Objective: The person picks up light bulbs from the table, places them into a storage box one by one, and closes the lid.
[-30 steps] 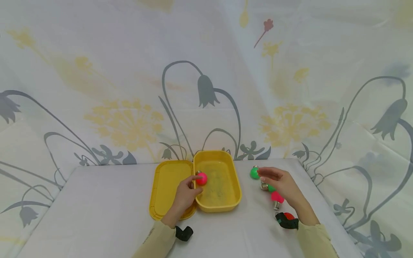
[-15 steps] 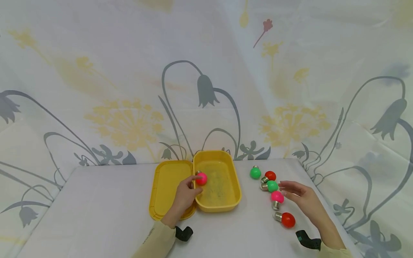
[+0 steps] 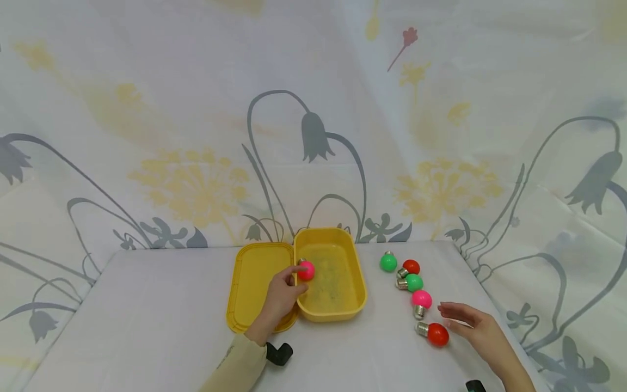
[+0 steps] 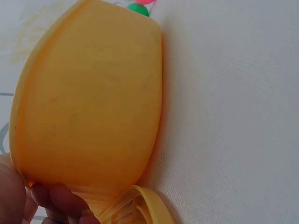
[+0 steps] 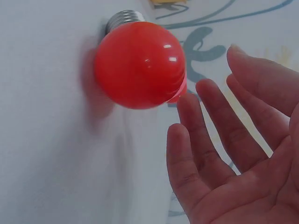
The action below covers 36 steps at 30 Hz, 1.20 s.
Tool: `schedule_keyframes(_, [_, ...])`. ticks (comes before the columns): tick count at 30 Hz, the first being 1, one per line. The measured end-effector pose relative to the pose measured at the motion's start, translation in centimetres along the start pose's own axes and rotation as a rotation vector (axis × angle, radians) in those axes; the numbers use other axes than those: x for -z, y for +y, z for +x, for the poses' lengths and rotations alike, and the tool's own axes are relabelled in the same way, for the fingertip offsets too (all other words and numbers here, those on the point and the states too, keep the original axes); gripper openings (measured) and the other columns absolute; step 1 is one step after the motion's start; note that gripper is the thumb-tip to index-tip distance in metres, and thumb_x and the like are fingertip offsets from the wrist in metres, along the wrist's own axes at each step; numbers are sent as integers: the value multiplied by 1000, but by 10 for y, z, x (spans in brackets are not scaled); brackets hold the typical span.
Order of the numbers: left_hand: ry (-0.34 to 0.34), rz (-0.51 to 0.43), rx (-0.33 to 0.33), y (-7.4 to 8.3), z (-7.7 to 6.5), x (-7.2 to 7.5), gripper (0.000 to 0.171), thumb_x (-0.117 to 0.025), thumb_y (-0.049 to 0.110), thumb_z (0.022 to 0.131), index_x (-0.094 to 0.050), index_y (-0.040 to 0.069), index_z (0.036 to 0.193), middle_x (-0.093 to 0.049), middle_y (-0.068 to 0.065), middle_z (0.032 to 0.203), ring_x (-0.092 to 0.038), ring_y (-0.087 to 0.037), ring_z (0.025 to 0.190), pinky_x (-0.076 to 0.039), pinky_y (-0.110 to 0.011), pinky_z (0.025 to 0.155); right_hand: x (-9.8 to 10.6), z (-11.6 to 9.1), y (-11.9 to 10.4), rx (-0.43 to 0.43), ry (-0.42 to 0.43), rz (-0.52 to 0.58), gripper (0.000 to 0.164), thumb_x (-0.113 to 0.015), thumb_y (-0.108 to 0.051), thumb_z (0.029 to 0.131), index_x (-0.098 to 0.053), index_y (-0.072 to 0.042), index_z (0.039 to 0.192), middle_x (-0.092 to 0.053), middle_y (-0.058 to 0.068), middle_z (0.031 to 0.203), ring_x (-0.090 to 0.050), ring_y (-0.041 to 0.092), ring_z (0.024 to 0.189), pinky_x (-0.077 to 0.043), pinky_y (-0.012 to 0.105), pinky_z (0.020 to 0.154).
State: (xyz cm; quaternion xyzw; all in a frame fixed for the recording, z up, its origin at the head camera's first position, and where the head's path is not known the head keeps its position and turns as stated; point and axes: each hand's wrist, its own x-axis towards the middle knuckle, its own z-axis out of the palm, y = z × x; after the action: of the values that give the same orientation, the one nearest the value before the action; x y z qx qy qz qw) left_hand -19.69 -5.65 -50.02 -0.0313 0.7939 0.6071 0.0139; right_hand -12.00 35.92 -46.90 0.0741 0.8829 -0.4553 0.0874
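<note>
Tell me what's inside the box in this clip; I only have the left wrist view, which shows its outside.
Observer: From the head view, one pink bulb is in the box, near its left wall.

Operator: Got it. Is the right hand holding anything? It's out of my picture.

Observer: No. The head and right wrist views show the right hand open and holding nothing, beside the nearest red bulb.
</note>
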Motion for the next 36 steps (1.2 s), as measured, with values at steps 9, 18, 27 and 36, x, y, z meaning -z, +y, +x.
schedule_keyframes(9, [4,-4,-2,2,-1,1,35,-73,4,85,-69,10,119,-42,-2,76,-43,-18,70,-32,-24,55,-2,-7,15,-75,-73,66,64,-76,-27,87,-52,2,139,-57,21,133,-54,37,120,-50,50,93])
schedule_keyframes(18, [-3,2,1,3,-2,0,36,-73,4,85,-68,9,121,-43,-3,78,-45,-19,74,-34,-23,56,-9,-8,20,-99,-56,34,60,-80,-14,82,-56,6,134,-62,20,126,-59,35,112,-52,46,90])
schedule_keyframes(27, [2,-2,-5,4,-2,-1,35,-72,3,85,-68,8,120,-43,-3,77,-44,-18,72,-33,-23,55,-13,-10,23,-80,-4,-11,58,-83,-18,80,-60,7,127,-65,18,118,-61,33,108,-52,44,89])
schedule_keyframes(36, [5,-16,-4,5,-5,0,35,-72,2,85,-69,7,120,-43,-3,77,-44,-18,73,-33,-23,56,-12,-12,23,-51,-14,-20,56,-81,-15,81,-59,6,128,-64,17,121,-60,32,109,-52,42,91])
